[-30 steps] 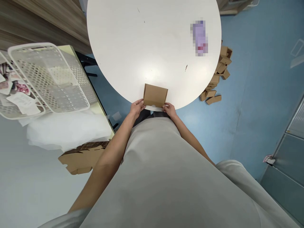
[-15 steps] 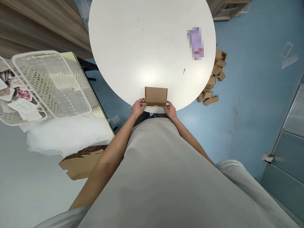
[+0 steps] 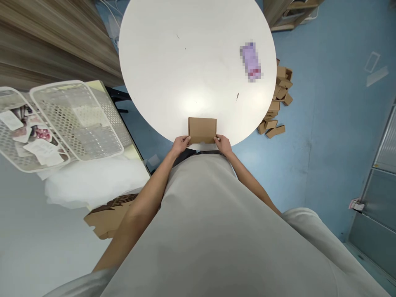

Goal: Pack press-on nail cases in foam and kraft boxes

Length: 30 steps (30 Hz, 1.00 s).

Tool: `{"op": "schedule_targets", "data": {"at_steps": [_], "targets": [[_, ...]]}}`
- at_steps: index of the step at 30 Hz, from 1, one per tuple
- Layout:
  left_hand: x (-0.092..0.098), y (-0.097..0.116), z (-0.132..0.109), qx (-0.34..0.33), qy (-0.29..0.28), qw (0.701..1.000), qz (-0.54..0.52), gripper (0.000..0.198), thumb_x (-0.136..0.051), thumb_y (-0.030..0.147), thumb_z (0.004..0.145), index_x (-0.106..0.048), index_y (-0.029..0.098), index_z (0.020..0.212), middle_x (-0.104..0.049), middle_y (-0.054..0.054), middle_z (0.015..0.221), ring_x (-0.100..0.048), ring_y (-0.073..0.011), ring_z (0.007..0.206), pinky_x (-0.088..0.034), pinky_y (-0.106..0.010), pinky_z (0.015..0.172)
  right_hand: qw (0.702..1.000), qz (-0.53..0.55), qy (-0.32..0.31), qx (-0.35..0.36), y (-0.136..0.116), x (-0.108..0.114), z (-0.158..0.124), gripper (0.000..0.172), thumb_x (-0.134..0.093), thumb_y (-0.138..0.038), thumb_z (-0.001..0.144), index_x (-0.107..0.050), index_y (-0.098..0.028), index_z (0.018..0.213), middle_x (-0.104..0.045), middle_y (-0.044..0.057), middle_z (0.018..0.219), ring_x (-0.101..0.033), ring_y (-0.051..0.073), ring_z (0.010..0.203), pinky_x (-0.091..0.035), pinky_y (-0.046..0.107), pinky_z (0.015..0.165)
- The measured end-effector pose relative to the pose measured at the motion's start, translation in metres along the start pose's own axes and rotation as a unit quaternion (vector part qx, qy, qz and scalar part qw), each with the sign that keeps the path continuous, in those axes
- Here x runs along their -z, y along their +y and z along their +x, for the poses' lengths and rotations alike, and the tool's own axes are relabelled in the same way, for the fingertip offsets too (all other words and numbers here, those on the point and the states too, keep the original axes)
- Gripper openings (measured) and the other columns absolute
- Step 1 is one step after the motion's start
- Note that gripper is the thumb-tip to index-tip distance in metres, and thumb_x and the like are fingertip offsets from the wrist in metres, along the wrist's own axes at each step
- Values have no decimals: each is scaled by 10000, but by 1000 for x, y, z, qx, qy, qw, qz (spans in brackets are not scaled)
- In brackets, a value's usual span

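Note:
A small brown cardboard box (image 3: 202, 130) lies at the near edge of the round white table (image 3: 161, 82), its lid down flat. My left hand (image 3: 181, 145) grips the box's near left corner, with thumb and fingers closed on it. At the near right corner my right hand (image 3: 223, 144) holds the box in the same way. A pixelated purple item (image 3: 251, 61) lies on the right part of the table.
Several brown boxes (image 3: 274, 109) are piled on the floor right of the table. To the left, white baskets (image 3: 77, 119), one holding packets and papers, stand beside a white plastic bag (image 3: 95, 179) and flat cardboard (image 3: 107, 216). A wooden shelf (image 3: 283, 29) is at the top right.
The near edge of the box now looks flatter, with its front flap tucked closer. Both hands remain at its near corners. The whole view has shifted slightly.

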<state>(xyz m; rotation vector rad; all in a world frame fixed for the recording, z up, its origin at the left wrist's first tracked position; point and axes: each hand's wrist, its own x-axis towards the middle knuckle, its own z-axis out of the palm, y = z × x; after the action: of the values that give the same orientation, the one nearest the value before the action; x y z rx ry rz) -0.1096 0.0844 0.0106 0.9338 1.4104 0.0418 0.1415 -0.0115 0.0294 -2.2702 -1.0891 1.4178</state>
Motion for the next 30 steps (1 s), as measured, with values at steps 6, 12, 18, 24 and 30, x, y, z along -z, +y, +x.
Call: {"op": "schedule_targets", "data": {"at_steps": [6,12,18,24,30], "targets": [[0,5,-2,-54,53,986,146,391,-696,313,937,-797,173,1288,-814,-149,1198,-774,-315,1081,-575,-440,1086,999,32,-7,-20,-5,-2,5,240,-577,-294,1044,-769,-225,1170,-809,98,1269,-766,271,1019,-590,403,1043],[2,14,-1,-98,81,964,235,471,-623,213,921,-777,183,1365,-727,-167,1412,-746,-314,1095,-530,-451,1136,1000,2,11,-17,-12,-8,6,324,-601,-237,1011,-759,-200,1291,-752,140,1351,-749,262,993,-590,414,1055],[14,41,-20,-133,72,968,201,406,-663,353,992,-812,145,1308,-758,-166,1385,-757,-271,1079,-565,-377,1048,999,46,26,7,-23,21,-6,303,-638,-356,1063,-801,-194,1261,-776,137,1346,-774,267,1042,-587,393,1048],[19,67,-45,-144,126,972,133,449,-703,583,1013,-861,183,1143,-852,-117,1164,-775,-281,1064,-574,-363,977,997,72,35,16,-36,56,-16,548,-616,-688,1057,-845,-191,1069,-852,92,1045,-783,275,1022,-586,385,967],[11,67,-26,-122,137,980,76,296,-795,460,963,-842,169,994,-845,-90,939,-787,-255,895,-569,-351,906,991,109,73,2,-44,56,-4,570,-681,-758,975,-781,-199,925,-830,76,942,-770,263,958,-587,378,909]]}}
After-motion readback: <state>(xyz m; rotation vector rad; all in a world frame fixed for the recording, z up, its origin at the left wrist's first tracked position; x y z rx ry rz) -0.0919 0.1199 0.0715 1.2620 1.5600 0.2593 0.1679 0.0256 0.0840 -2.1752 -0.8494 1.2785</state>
